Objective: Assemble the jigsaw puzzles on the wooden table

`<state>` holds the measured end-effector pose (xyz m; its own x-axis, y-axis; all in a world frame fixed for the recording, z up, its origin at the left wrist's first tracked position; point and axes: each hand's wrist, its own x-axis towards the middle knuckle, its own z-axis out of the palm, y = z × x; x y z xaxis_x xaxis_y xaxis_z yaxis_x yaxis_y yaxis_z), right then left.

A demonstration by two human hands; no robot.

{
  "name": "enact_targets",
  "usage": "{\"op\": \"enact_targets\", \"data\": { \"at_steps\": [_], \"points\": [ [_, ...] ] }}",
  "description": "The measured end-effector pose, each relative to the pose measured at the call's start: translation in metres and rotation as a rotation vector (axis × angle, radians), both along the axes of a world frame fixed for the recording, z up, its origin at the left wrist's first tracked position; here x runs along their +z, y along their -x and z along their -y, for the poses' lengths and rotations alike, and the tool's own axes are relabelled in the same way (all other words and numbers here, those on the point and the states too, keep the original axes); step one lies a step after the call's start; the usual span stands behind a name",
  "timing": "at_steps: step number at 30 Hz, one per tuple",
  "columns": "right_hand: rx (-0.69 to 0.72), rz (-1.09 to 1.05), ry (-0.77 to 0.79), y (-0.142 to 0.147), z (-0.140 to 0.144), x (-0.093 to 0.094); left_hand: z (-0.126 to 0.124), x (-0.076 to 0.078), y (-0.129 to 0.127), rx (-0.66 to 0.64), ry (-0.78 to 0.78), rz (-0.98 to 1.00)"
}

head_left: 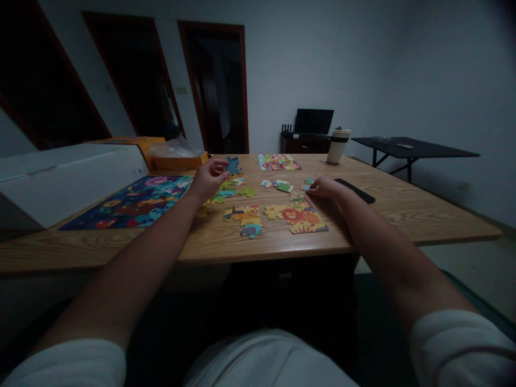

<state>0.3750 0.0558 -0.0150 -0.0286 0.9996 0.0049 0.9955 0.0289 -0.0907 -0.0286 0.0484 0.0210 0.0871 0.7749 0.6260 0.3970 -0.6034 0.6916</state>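
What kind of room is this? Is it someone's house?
Probably a plain room in a home or office: a long wooden table with jigsaw pieces, a screen by the wall, and dark doorways.

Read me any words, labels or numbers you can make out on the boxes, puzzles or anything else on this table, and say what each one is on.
None can be read.
White cardboard box: a small dark mark on its side, too small and dim to read.
Orange cardboard box: no legible print.
Dark blue puzzle picture board: pictures only.
Colourful finished puzzle card at the far edge: blurred.
White insulated cup: no legible label.
Blue puzzle piece in the left hand: no text.
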Motion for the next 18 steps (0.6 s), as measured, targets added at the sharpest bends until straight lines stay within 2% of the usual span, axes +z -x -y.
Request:
{"op": "enact_targets", "data": {
  "at_steps": [3, 7, 10, 12, 14, 16, 18],
  "points": [
    [0.041, 0.103, -0.093, 0.005, 0.005, 0.006, 0.004, 0.0, -0.002, -0.024, 0.01, -0.016],
    [0.088, 0.024, -0.289, 0.027, 0.014, 0.018, 0.003, 0.0, -0.002, -0.02, -0.01, -0.03],
    [0.313, -0.137, -0.386, 0.06, 0.022, 0.023, 0.001, -0.002, -0.001, -0.024, -0.033, -0.05],
    [0.53, -0.191, -0.417, 0.081, 0.027, 0.02, 0.001, -0.002, -0.001, -0.022, -0.046, -0.069],
    [0.667, -0.204, -0.387, 0.095, 0.03, 0.011, 0.002, -0.002, -0.002, -0.022, -0.045, -0.087],
    [0.7, -0.243, -0.337, 0.099, 0.031, -0.001, 0.004, -0.002, -0.004, -0.035, -0.032, -0.098],
    [0.648, -0.293, -0.289, 0.094, 0.03, -0.011, 0.005, -0.002, -0.006, -0.052, -0.016, -0.112]
  ]
}}
